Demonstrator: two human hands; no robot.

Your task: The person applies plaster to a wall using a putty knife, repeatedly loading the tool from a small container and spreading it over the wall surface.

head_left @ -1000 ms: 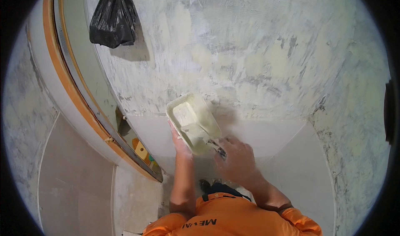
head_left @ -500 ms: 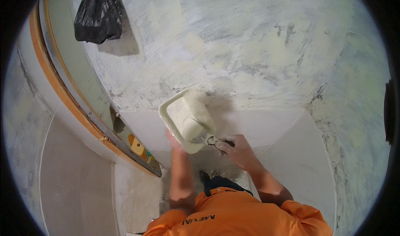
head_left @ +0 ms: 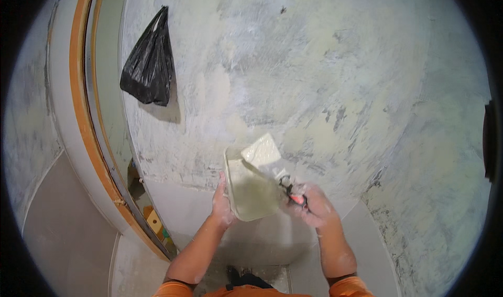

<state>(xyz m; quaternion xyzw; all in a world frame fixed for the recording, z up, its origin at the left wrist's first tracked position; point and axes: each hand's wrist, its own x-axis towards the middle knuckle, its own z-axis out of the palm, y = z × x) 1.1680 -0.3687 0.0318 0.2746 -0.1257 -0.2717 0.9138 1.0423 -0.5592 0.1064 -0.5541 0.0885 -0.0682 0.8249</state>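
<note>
My left hand [head_left: 222, 208] grips the left side of a pale, shallow plastic tub [head_left: 228, 184], tilted in front of me. Closed around the black and red handle of a putty knife [head_left: 285, 183] is my right hand [head_left: 320, 207], slightly blurred. A thick layer of wet, cream-white filler [head_left: 262, 150] covers the knife's blade, which is over the tub's upper right part. Inside the tub, thin filler coats the bottom. Both hands are dusted with white.
Ahead stands a wall [head_left: 325, 77] with patchy filler. A black plastic bag [head_left: 152, 61] hangs on it at upper left, beside an orange-edged door frame [head_left: 86, 113]. Smooth grey panels [head_left: 178, 197] run below. A yellow object [head_left: 154, 221] shows beyond the frame.
The putty knife has come up out of the tub with the lump of filler on its blade. Tub and hands have shifted right and lower in view; the view has tipped up toward the wall.
</note>
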